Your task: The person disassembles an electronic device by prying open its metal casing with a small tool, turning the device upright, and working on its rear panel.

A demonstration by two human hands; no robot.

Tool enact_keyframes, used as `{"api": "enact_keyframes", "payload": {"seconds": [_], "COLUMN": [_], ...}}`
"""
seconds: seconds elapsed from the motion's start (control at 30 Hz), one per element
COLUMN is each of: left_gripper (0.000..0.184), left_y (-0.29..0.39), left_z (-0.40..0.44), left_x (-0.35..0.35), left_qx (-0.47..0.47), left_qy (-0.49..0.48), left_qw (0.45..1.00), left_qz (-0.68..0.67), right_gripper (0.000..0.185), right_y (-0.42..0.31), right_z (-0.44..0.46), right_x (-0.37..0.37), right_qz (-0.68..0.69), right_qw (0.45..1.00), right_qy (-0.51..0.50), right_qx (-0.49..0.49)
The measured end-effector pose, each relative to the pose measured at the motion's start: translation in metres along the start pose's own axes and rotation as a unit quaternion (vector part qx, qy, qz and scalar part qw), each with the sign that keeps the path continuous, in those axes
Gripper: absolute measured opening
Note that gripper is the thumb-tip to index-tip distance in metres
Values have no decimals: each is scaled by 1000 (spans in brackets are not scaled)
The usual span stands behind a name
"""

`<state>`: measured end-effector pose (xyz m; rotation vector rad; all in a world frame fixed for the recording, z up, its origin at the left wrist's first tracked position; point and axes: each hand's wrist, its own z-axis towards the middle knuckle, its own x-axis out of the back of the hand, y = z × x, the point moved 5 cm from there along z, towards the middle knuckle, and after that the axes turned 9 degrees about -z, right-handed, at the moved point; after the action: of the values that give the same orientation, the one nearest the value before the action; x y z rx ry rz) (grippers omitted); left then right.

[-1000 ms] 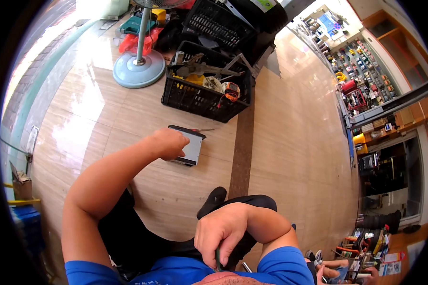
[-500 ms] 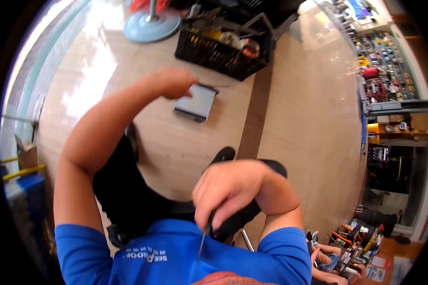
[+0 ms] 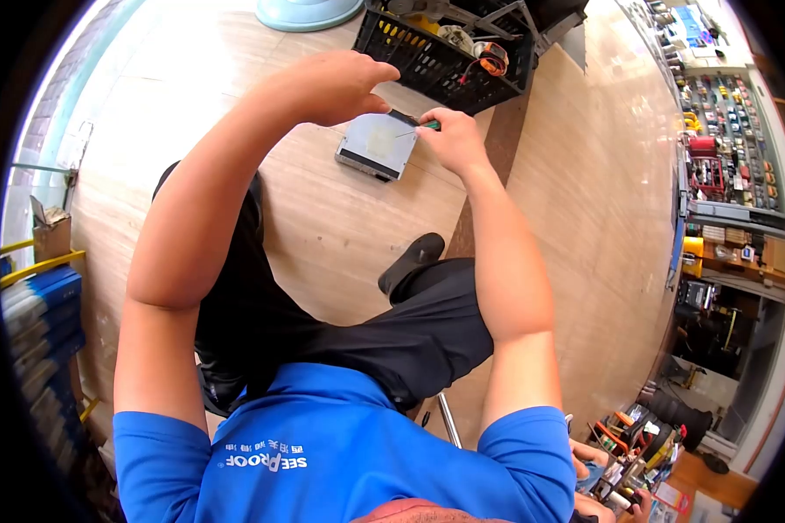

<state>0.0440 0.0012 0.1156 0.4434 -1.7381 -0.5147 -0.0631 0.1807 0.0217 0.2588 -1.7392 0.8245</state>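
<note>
Box (image 3: pixel 375 139) with a pale metal top, flat on the floor (image 3: pixel 576 235), roughly midway between the floor's left and right edges, just left of the dark strip (image 3: pixel 502 142). Crate (image 3: pixel 475 83) near its far side. Right hand (image 3: pixel 453 139): my grip pinches a green-handled tool (image 3: pixel 433 125), thin shaft angled in over the box's right edge; contact unclear. Left hand (image 3: pixel 344 87): thumb and fingers spread, nothing seen in them, at the box's far side; cannot tell if I touch metal. Step in hand, I judge: placing the tip. Next move seems to call for a steady wrist, left palm bracing the casing against skidding.
</note>
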Motion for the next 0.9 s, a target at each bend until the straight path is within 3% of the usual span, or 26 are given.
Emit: {"api": "enact_keyframes", "payload": {"seconds": [0.1, 0.17, 0.23, 0.3, 0.47, 0.53, 0.6, 0.73, 0.9], "left_gripper": [45, 44, 43, 34, 35, 35, 48, 48, 50], "left_y": [-12, -17, -25, -32, -59, -66, -70, -73, -74], "left_z": [9, 15, 19, 25, 21, 21, 22, 21, 20], "left_x": [-13, -18, -25, -28, -11, -3, -1, -3, -8], "left_qx": [18, 14, 10, -25, -17, -19, 18, 36, 34], "left_qy": [-31, -56, -79, -54, -52, -32, -71, -80, -97], "left_qw": [999, 998, 996, 997, 998, 998, 996, 995, 994], "left_qz": [20, 28, 36, 49, 40, 44, 44, 39, 35], "right_gripper": [24, 26, 26, 22, 30, 46, 55, 77, 86], "right_y": [40, 73, 107, 134, 109, 87, 63, 58, 85], "right_z": [12, 6, -14, -21, -9, -4, -1, 5, -6], "right_x": [-59, -105, -141, -169, -208, -221, -237, -263, -270], "right_qz": [-22, -158, -125, -187, -191, -174, -173, -172, -201], "right_qw": [999, 973, 923, 906, 946, 957, 954, 947, 928], "right_qy": [-29, -165, -327, -359, -254, -224, -229, -241, -279], "right_qx": [-3, -34, -163, -121, -60, -69, -90, -127, -145]}}
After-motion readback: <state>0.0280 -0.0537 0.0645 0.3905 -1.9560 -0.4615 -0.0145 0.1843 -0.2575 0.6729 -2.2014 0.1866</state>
